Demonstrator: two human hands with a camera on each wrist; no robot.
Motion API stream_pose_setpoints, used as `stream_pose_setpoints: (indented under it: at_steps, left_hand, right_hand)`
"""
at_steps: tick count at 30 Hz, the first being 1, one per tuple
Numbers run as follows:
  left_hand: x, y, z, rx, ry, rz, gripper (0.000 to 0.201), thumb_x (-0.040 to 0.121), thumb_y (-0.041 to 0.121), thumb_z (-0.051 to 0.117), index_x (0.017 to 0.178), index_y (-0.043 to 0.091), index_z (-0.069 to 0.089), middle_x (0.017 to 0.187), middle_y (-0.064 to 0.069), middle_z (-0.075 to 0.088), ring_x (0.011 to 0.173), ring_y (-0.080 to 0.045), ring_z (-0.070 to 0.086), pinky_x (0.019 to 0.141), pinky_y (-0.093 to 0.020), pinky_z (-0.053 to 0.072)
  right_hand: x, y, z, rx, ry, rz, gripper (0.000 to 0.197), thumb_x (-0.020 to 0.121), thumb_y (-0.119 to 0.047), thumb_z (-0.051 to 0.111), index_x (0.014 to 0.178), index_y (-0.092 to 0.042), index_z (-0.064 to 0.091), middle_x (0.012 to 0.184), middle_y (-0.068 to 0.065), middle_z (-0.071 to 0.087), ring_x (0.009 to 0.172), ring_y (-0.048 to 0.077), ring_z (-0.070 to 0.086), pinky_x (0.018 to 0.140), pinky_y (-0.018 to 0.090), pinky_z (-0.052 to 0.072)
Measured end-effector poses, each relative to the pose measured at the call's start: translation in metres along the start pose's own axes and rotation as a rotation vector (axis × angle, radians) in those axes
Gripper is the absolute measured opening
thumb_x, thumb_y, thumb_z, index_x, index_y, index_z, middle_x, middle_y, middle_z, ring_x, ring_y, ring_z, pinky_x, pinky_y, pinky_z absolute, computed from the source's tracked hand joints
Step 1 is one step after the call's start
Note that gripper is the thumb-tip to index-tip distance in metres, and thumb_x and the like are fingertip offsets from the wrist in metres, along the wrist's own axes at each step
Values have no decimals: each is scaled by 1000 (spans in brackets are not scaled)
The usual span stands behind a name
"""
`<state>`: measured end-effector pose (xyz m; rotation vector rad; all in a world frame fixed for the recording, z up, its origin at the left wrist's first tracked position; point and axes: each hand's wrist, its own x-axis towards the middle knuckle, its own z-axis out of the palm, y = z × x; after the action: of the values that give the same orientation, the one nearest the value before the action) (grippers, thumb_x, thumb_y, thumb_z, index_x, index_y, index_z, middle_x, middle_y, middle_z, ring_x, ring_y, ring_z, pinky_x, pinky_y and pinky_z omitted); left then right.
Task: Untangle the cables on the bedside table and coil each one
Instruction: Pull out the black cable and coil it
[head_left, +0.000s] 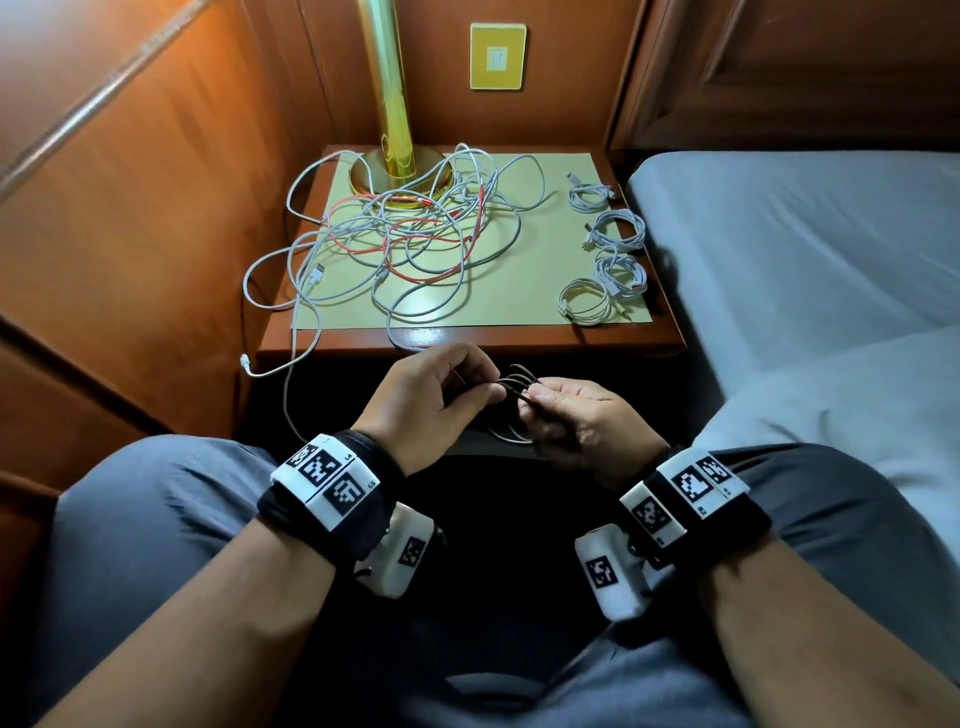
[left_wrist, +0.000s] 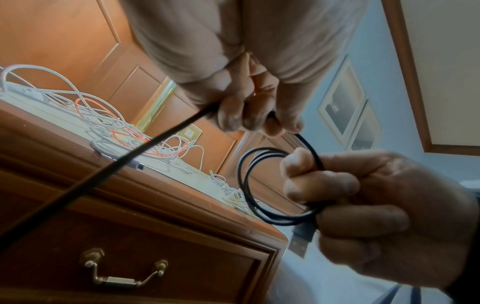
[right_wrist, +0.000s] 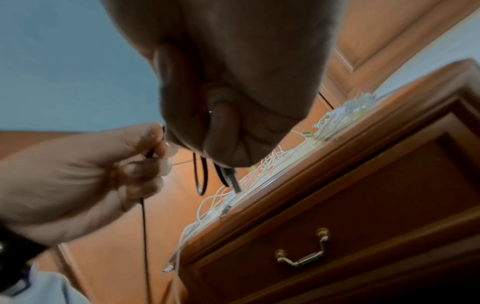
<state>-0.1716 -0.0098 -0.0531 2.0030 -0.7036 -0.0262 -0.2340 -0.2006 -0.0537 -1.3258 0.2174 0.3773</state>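
In front of the bedside table (head_left: 519, 340), over my lap, both hands work a thin black cable (head_left: 514, 383). My right hand (head_left: 566, 415) grips a few coiled loops of the black cable (left_wrist: 249, 185), and its USB plug (left_wrist: 302, 236) sticks out below the fingers. My left hand (head_left: 441, 395) pinches the loose run of the black cable (left_wrist: 130, 160), which trails down to the left. A tangle of white and red cables (head_left: 405, 234) covers the left and middle of the table top. Several coiled white cables (head_left: 618, 234) lie in a row along its right edge.
A brass lamp (head_left: 392, 104) stands at the back of the table inside the tangle. One white cable end (head_left: 249, 366) hangs over the table's front-left corner. The bed (head_left: 805, 234) is close on the right, wood panelling on the left. A drawer handle (left_wrist: 122, 273) sits below the top.
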Motion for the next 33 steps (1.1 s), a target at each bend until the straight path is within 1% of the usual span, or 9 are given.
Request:
stream_pose_setpoints:
  at_steps: [5, 9, 11, 13, 17, 23, 27, 31, 33]
  left_hand:
    - [2, -8, -2, -29, -65, -84, 26, 90, 27, 72, 116, 26, 66, 93, 11, 61, 68, -8, 54, 72, -23, 48]
    - [-1, -1, -1, -146, -204, -122, 34, 97, 34, 61, 130, 24, 64, 107, 15, 70, 83, 5, 61, 81, -20, 47]
    - [-2, 3, 1, -250, -267, -142, 26, 99, 22, 60, 123, 15, 66, 99, 9, 74, 82, 4, 62, 78, -15, 45]
    - [-2, 6, 2, -299, -266, -155, 14, 100, 14, 58, 109, 11, 69, 84, 7, 72, 69, -2, 58, 66, -14, 43]
    - [2, 10, 3, -413, -208, -242, 17, 102, 8, 51, 96, 9, 67, 72, 2, 62, 50, -6, 41, 48, -12, 34]
    - [2, 5, 3, -446, -194, -272, 23, 100, 21, 57, 102, 1, 67, 76, -5, 62, 51, -9, 40, 46, -17, 33]
    - [3, 6, 1, -470, -136, -284, 20, 103, 10, 51, 111, 9, 69, 76, 2, 66, 54, -12, 40, 46, -20, 33]
    - [4, 7, -1, -225, -136, -189, 22, 102, 8, 53, 94, 14, 73, 58, 16, 58, 49, 1, 44, 52, -11, 34]
    - [4, 8, -2, -75, -155, -90, 24, 100, 6, 54, 106, 15, 75, 64, 15, 60, 59, 4, 53, 65, -8, 40]
  right_hand:
    - [-8, -9, -3, 231, -171, 134, 39, 100, -42, 38, 70, -18, 42, 58, -2, 15, 37, 8, 7, 32, 15, 12]
    - [-13, -14, -7, 306, -192, 180, 41, 96, -48, 43, 65, -21, 38, 57, -4, 13, 39, 8, 1, 35, 18, 6]
    - [-13, -13, -8, 310, -161, 171, 42, 94, -49, 44, 64, -21, 38, 55, -5, 15, 38, 8, 2, 37, 20, 5]
    - [-11, -11, -9, 309, -140, 156, 42, 94, -50, 45, 64, -21, 38, 53, -5, 20, 34, 6, 7, 39, 21, 4]
    - [-5, -9, -7, 273, -107, 105, 42, 93, -53, 46, 67, -21, 41, 54, -5, 26, 33, 6, 15, 41, 20, 6]
    - [-3, -7, -3, 197, -19, 74, 39, 90, -52, 47, 72, -19, 40, 58, -3, 30, 36, 6, 18, 41, 21, 8]
    - [-1, -6, -4, 199, -10, 55, 39, 92, -51, 45, 73, -17, 40, 56, -2, 30, 34, 6, 19, 39, 18, 10]
    - [-1, -6, -5, 168, -33, 76, 36, 99, -44, 41, 82, -14, 50, 57, 1, 35, 33, 6, 19, 42, 22, 7]
    - [-2, -6, -5, 104, -61, 117, 37, 101, -43, 39, 86, -13, 55, 57, 0, 39, 33, 5, 19, 42, 21, 7]
